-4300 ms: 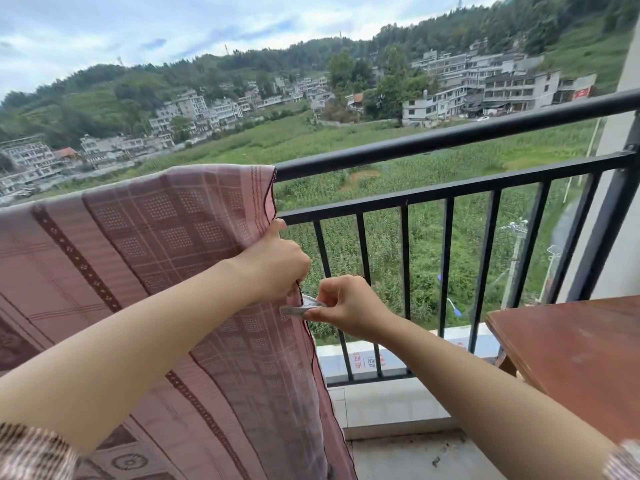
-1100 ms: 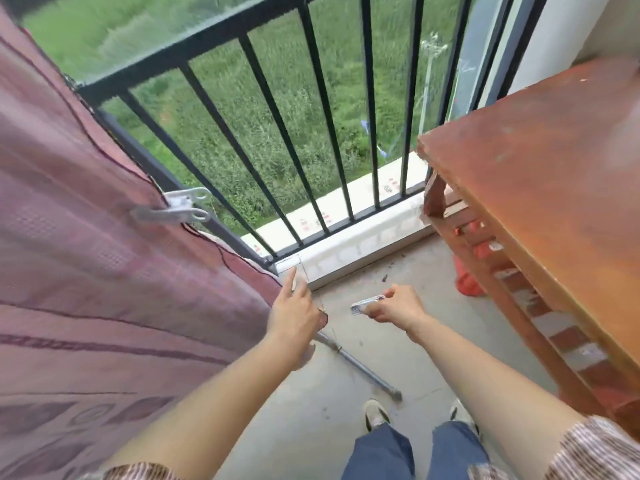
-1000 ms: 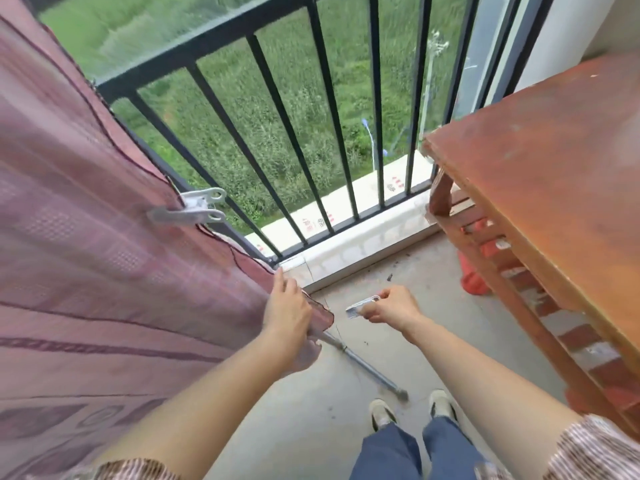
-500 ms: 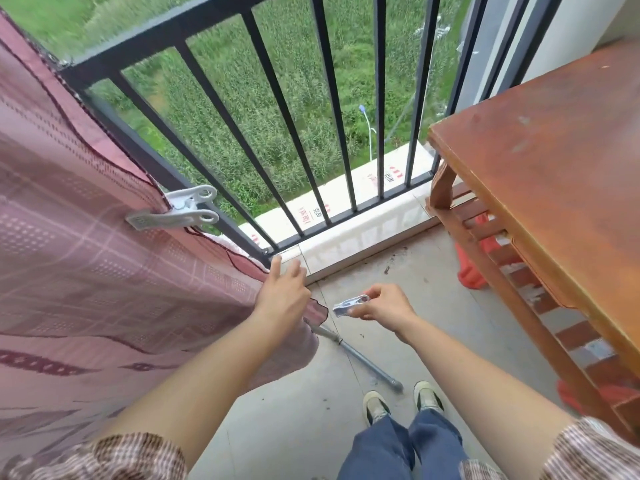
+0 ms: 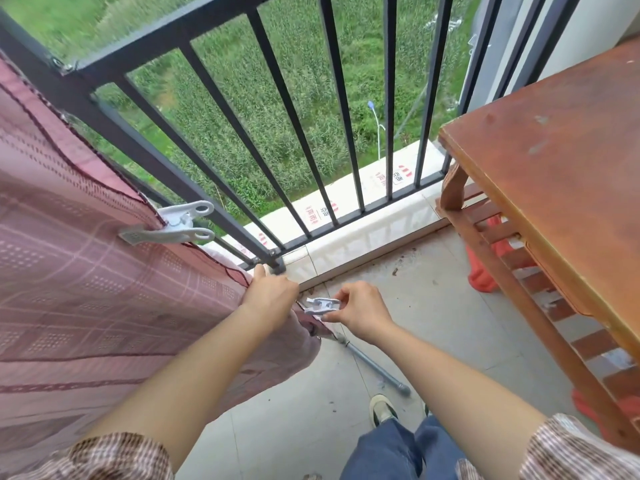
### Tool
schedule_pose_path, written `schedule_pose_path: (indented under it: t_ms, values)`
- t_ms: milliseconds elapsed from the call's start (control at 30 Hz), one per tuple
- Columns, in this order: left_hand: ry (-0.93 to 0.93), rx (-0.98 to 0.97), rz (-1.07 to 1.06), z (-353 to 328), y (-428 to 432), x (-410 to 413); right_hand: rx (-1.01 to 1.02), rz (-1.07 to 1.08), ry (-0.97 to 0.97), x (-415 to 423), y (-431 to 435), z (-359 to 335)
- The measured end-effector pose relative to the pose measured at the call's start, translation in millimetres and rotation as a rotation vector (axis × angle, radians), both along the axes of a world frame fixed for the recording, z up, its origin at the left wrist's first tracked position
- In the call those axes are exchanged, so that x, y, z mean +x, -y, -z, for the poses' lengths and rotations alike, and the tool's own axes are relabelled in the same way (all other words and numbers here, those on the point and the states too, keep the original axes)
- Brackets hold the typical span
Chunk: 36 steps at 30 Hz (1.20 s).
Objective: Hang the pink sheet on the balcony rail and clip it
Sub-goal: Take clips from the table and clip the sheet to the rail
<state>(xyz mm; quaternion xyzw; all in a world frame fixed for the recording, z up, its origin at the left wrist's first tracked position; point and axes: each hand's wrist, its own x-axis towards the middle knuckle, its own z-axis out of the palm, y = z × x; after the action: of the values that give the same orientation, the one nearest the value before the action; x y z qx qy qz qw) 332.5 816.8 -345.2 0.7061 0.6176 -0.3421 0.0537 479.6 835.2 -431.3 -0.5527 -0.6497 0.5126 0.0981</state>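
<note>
The pink sheet point(image 5: 86, 289) hangs over the balcony railing point(image 5: 214, 140), one white clip point(image 5: 169, 225) already on its edge. The left hand point(image 5: 270, 296) grips the sheet's lower corner; the right hand point(image 5: 360, 313) pinches a second clip point(image 5: 320, 304) beside it. Red writing on the ledge point(image 5: 391, 178) is unreadable.

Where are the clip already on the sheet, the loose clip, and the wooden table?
fastened clip point(image 5: 169, 225): head view, its body.
loose clip point(image 5: 322, 304): head view, its middle.
wooden table point(image 5: 561, 140): head view, bare top.

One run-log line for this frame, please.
left hand: grips pink sheet corner | right hand: holds second clip | first clip: on
</note>
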Motion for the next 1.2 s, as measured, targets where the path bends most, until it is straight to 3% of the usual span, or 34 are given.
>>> schedule_pose_path:
  t_ms: [233,733,967,1200]
  values:
    - [0.173,0.122,-0.099,5.0,4.8,-4.9,-0.026,-0.028,-0.042,-14.9,0.9,-1.2]
    - [0.196,0.183,-0.069,19.0,9.7,-9.0,-0.111,0.064,-0.144,-25.9,15.7,18.2]
    - [0.251,0.186,-0.108,39.1,-0.1,38.3,-0.094,0.145,0.019,51.0,9.0,23.5]
    - [0.404,0.034,-0.102,69.3,-13.3,168.7,-0.055,0.341,0.161,205.6,3.0,19.3]
